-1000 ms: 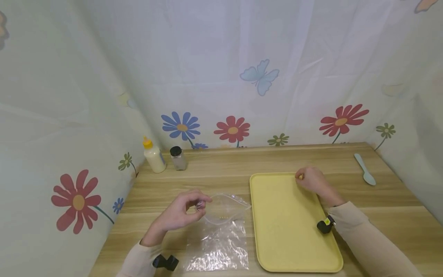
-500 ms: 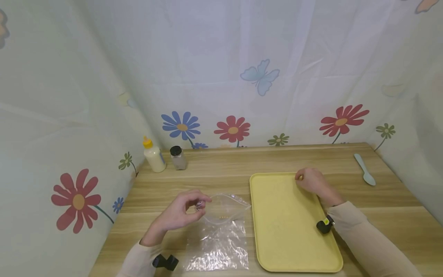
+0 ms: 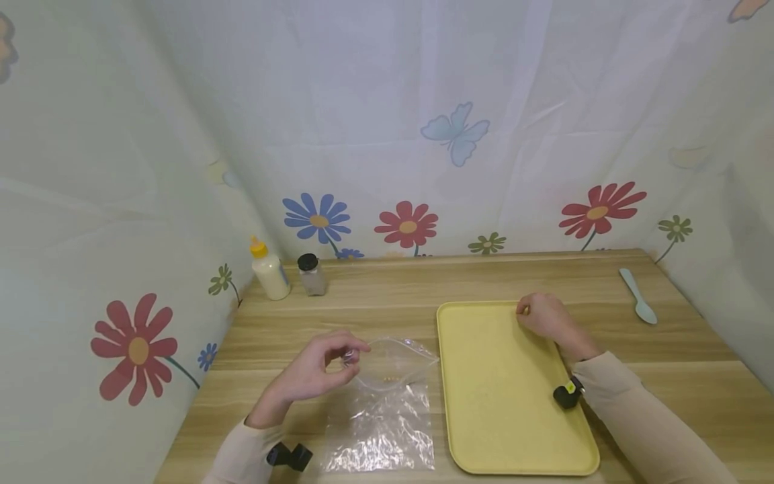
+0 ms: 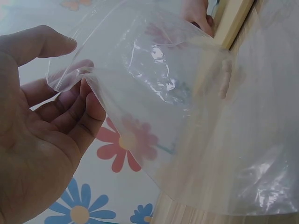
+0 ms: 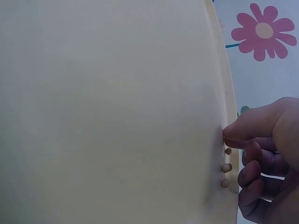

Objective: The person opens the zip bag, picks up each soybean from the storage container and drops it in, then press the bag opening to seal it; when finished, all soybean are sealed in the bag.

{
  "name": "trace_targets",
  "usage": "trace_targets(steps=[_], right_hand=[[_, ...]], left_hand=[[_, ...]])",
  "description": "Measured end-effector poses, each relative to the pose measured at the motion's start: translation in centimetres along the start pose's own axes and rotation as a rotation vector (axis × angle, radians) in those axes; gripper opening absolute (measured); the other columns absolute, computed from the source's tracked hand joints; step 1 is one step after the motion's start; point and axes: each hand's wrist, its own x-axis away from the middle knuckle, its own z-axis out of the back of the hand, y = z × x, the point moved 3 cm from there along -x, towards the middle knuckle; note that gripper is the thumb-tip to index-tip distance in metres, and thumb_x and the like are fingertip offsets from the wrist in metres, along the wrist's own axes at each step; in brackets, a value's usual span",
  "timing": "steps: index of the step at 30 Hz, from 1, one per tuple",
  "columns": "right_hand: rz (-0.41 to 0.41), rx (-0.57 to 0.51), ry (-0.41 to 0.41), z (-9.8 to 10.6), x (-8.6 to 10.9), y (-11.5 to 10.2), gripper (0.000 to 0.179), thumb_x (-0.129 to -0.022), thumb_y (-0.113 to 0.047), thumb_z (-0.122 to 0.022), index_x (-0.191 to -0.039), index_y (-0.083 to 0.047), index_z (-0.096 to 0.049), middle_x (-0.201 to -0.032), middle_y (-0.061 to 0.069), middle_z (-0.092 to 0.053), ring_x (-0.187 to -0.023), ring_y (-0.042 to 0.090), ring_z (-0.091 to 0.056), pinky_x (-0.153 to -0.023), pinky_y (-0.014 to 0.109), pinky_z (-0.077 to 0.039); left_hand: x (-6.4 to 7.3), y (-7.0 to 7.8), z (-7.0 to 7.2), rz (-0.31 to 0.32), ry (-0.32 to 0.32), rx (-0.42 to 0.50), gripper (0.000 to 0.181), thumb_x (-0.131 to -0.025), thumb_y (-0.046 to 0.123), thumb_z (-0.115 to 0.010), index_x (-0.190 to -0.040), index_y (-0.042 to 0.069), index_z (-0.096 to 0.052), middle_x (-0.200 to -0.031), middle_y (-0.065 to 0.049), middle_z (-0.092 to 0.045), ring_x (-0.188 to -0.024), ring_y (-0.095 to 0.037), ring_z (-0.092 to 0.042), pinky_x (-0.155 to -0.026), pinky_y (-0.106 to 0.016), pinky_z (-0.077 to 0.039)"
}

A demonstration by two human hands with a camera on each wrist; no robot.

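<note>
Nothing has visibly moved since the earlier frame. Nearest lies the clear bag (image 3: 387, 437), left of the yellow tray (image 3: 508, 396); the left hand (image 3: 319, 366) curls its fingers round its mouth, seemingly keeping it spread. Farther right, the right hand (image 3: 545, 318) draws thumb and forefinger close at the tray's rim, beside small round pieces (image 5: 226, 168); whether they pinch one, I cannot tell.

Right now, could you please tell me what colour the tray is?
The tray is yellow; the head view shows it best.
</note>
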Motion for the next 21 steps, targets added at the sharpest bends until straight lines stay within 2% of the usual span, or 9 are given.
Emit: trace_targets(steps=[5,12,17,21], right_hand=[[0.000,-0.007,0.000,0.1,0.1,-0.2,0.010,-0.082,-0.011,-0.065,-0.084,-0.004,-0.072,-0.072,0.003,-0.063,-0.061,0.016,-0.050,-0.055,0.028,-0.041],[-0.003,-0.007,0.015,0.4,0.2,-0.5,0.011,-0.083,-0.012,-0.064,-0.085,-0.003,-0.071,-0.069,0.002,-0.062,-0.059,0.015,-0.049,-0.053,0.027,-0.040],[-0.012,-0.024,0.017,0.4,0.3,-0.7,0.011,-0.083,-0.012,-0.064,-0.086,-0.004,-0.071,-0.067,0.001,-0.060,-0.055,0.014,-0.048,-0.051,0.026,-0.039],[-0.001,-0.026,0.028,0.6,0.4,-1.1,0.011,-0.083,-0.012,-0.064,-0.085,-0.004,-0.071,-0.068,0.002,-0.061,-0.056,0.013,-0.049,-0.050,0.025,-0.039]], left_hand=[[0.1,-0.2,0.1,-0.005,-0.005,0.013,0.039,-0.081,-0.006,-0.069,-0.117,0.006,-0.064,-0.093,-0.003,-0.062,-0.086,-0.012,-0.059,-0.080,-0.028,-0.057],[0.0,-0.3,0.2,-0.021,-0.014,0.006,0.035,-0.082,-0.004,-0.068,-0.116,0.000,-0.064,-0.092,-0.002,-0.061,-0.085,-0.011,-0.059,-0.079,-0.028,-0.057],[0.0,-0.4,0.2,-0.017,-0.012,0.007,0.037,-0.081,-0.004,-0.068,-0.117,0.006,-0.065,-0.091,-0.002,-0.062,-0.085,-0.012,-0.059,-0.078,-0.027,-0.057],[0.1,-0.5,0.1,-0.011,-0.006,0.010,0.039,-0.080,-0.007,-0.069,-0.117,0.006,-0.065,-0.091,-0.004,-0.062,-0.085,-0.015,-0.059,-0.078,-0.028,-0.058]])
